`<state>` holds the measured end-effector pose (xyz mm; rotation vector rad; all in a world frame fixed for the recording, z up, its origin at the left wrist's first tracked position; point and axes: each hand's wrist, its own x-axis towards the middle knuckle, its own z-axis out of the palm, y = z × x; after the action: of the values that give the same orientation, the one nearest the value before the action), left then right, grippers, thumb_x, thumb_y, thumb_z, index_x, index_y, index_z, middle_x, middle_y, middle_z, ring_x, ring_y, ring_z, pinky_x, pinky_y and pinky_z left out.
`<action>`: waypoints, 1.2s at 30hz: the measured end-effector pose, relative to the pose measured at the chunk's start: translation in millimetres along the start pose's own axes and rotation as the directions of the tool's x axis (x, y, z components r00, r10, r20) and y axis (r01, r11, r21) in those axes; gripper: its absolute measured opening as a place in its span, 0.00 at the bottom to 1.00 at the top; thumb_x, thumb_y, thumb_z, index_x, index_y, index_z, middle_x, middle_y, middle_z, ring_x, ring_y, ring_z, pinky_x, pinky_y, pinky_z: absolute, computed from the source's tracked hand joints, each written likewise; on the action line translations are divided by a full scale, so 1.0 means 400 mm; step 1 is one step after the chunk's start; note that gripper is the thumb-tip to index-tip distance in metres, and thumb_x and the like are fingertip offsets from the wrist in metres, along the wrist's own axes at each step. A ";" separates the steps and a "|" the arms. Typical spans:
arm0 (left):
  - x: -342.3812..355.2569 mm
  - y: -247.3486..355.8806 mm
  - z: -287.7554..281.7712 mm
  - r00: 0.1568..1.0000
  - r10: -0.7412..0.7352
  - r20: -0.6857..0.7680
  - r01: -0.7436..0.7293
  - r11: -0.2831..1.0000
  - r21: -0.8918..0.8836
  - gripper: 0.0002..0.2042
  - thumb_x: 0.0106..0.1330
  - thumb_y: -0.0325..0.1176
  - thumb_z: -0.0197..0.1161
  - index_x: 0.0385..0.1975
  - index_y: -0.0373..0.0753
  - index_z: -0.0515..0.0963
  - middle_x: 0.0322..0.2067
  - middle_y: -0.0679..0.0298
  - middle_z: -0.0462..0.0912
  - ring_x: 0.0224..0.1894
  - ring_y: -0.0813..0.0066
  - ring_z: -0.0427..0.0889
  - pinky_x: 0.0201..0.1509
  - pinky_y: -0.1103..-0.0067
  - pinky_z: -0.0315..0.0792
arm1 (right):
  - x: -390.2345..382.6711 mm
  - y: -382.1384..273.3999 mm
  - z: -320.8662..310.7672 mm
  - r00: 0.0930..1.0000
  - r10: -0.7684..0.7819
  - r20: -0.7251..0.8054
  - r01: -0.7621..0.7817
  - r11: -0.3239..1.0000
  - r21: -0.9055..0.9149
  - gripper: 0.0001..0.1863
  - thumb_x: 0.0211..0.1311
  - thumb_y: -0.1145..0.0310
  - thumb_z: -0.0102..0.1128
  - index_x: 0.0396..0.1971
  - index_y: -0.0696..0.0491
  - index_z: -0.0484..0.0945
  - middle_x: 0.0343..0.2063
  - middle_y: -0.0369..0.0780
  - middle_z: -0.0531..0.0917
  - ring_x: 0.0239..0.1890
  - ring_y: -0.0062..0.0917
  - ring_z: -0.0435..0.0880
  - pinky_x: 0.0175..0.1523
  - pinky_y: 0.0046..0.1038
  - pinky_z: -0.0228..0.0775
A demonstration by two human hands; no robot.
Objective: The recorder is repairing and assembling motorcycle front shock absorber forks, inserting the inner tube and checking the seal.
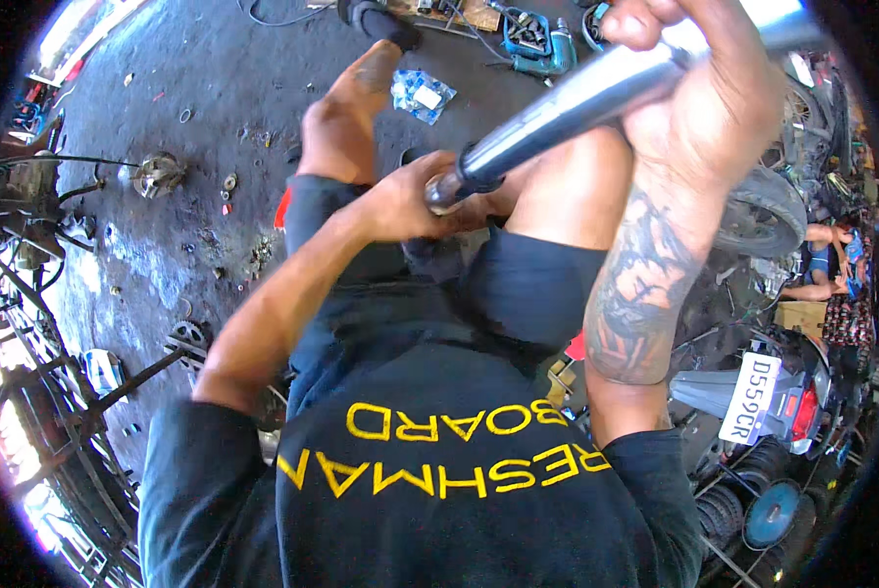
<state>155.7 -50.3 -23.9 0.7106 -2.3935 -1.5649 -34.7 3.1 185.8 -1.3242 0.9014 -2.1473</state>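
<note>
A shiny metal motorcycle fork tube (567, 103) slants across my lap, from near my knees up to the top right, where it leaves the picture. Close to its lower end sits a black ring (480, 167), with a narrower metal end (443, 194) below it. My left hand (405, 203) is closed around that narrower end, its fingers partly hidden behind it. Higher up, my right hand (699, 108) grips the thick bright part, with the tube lying across the palm.
On the dark, stained floor lie a blue-and-white plastic packet (423, 95), a green power drill (547, 54) and a round metal part (158, 174). A motorcycle wheel (761, 214) and a tail section (743, 387) stand right. Metal frames (42, 294) line the left. Another person (825, 260) is far right.
</note>
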 end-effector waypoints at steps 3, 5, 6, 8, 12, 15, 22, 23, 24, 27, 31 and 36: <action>-0.060 -0.040 0.055 0.896 -0.368 -0.248 0.377 0.926 -0.014 0.38 0.42 0.29 0.78 0.58 0.37 0.71 0.51 0.51 0.82 0.55 0.54 0.81 0.60 0.67 0.74 | 0.035 0.044 0.061 0.989 -0.112 0.095 0.107 0.993 0.058 0.08 0.57 0.74 0.69 0.33 0.57 0.78 0.18 0.38 0.79 0.15 0.20 0.81 0.18 0.21 0.79; -0.066 -0.080 0.098 0.797 -0.427 -0.427 0.406 0.902 -0.144 0.37 0.43 0.28 0.79 0.58 0.37 0.71 0.50 0.51 0.82 0.55 0.57 0.82 0.59 0.69 0.75 | 0.044 0.058 0.080 0.956 -0.089 0.278 0.071 0.995 0.076 0.10 0.57 0.70 0.71 0.36 0.54 0.79 0.18 0.39 0.79 0.14 0.21 0.81 0.17 0.20 0.77; -0.064 -0.100 0.111 0.777 -0.389 -0.496 0.344 0.921 -0.184 0.36 0.44 0.29 0.79 0.57 0.37 0.72 0.49 0.51 0.83 0.54 0.58 0.82 0.58 0.69 0.75 | 0.031 0.062 0.080 0.958 0.033 0.287 -0.065 0.993 0.102 0.09 0.59 0.73 0.66 0.38 0.57 0.78 0.22 0.40 0.76 0.20 0.25 0.77 0.27 0.28 0.71; -0.061 -0.130 0.127 0.718 -0.412 -0.560 0.300 0.910 -0.285 0.33 0.45 0.30 0.79 0.55 0.37 0.73 0.47 0.52 0.83 0.52 0.59 0.83 0.57 0.69 0.76 | 0.011 0.060 0.071 0.927 0.171 0.335 -0.231 0.962 0.146 0.12 0.60 0.77 0.59 0.44 0.59 0.74 0.26 0.42 0.73 0.25 0.27 0.72 0.38 0.36 0.64; -0.038 -0.157 0.114 0.670 -0.434 -0.603 0.217 0.890 -0.400 0.30 0.45 0.32 0.79 0.51 0.37 0.75 0.44 0.54 0.84 0.48 0.61 0.85 0.56 0.71 0.77 | 0.010 0.054 0.054 0.787 0.106 0.608 -0.201 0.975 0.090 0.17 0.63 0.74 0.57 0.50 0.52 0.64 0.29 0.37 0.70 0.27 0.25 0.72 0.40 0.36 0.64; -0.033 -0.174 0.112 0.696 -0.412 -0.588 0.212 0.900 -0.380 0.30 0.45 0.32 0.79 0.51 0.37 0.75 0.46 0.54 0.83 0.49 0.59 0.84 0.57 0.71 0.76 | 0.041 0.049 0.077 0.757 0.180 0.628 -0.274 0.960 0.055 0.14 0.66 0.71 0.56 0.48 0.50 0.65 0.29 0.34 0.71 0.28 0.23 0.72 0.43 0.36 0.63; -0.029 -0.241 0.145 0.675 -0.434 -0.596 0.198 0.885 -0.421 0.31 0.47 0.29 0.79 0.53 0.39 0.73 0.46 0.57 0.83 0.51 0.69 0.83 0.57 0.73 0.76 | 0.041 0.067 0.088 0.789 0.251 0.561 -0.339 0.939 0.056 0.10 0.67 0.71 0.55 0.44 0.51 0.66 0.28 0.34 0.71 0.28 0.23 0.72 0.43 0.36 0.63; -0.027 -0.243 0.148 0.684 -0.394 -0.614 0.171 0.904 -0.391 0.29 0.48 0.28 0.78 0.52 0.39 0.74 0.46 0.56 0.84 0.51 0.68 0.83 0.56 0.73 0.77 | 0.031 0.060 0.081 0.804 0.251 0.539 -0.327 0.944 0.048 0.10 0.67 0.71 0.55 0.44 0.51 0.66 0.28 0.35 0.71 0.28 0.24 0.72 0.43 0.36 0.64; -0.023 -0.240 0.151 0.686 -0.384 -0.618 0.157 0.907 -0.390 0.28 0.48 0.27 0.76 0.51 0.39 0.74 0.46 0.56 0.84 0.51 0.66 0.83 0.56 0.72 0.77 | 0.022 0.051 0.075 0.817 0.247 0.521 -0.312 0.949 0.039 0.11 0.67 0.71 0.56 0.44 0.51 0.66 0.28 0.35 0.72 0.27 0.24 0.73 0.43 0.37 0.65; -0.021 -0.209 0.165 0.705 -0.351 -0.616 0.048 0.891 -0.452 0.25 0.46 0.23 0.71 0.48 0.38 0.75 0.45 0.55 0.84 0.51 0.62 0.83 0.56 0.70 0.76 | 0.020 -0.017 0.079 0.834 0.237 0.498 -0.213 0.971 -0.106 0.14 0.64 0.69 0.60 0.44 0.52 0.65 0.27 0.35 0.71 0.29 0.24 0.73 0.44 0.37 0.65; -0.022 -0.166 0.166 0.629 -0.181 -0.756 -0.050 0.961 -0.272 0.24 0.41 0.24 0.70 0.43 0.39 0.75 0.39 0.52 0.80 0.47 0.48 0.79 0.55 0.63 0.73 | 0.076 -0.105 0.127 0.810 0.209 0.548 -0.218 0.975 -0.049 0.11 0.64 0.66 0.59 0.38 0.54 0.68 0.26 0.34 0.71 0.30 0.17 0.71 0.44 0.26 0.60; -0.051 -0.196 0.156 0.651 -0.249 -0.717 -0.083 0.916 -0.393 0.28 0.38 0.35 0.81 0.42 0.39 0.79 0.37 0.57 0.82 0.46 0.56 0.81 0.55 0.66 0.73 | 0.042 -0.017 0.152 0.802 0.270 0.533 -0.241 0.962 -0.126 0.08 0.66 0.66 0.55 0.38 0.52 0.68 0.25 0.34 0.69 0.27 0.18 0.70 0.42 0.28 0.60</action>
<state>170.0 -15.3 -119.0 1.1164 -1.3858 -1.3253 12.4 -21.2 220.4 -1.6176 0.8348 -1.4243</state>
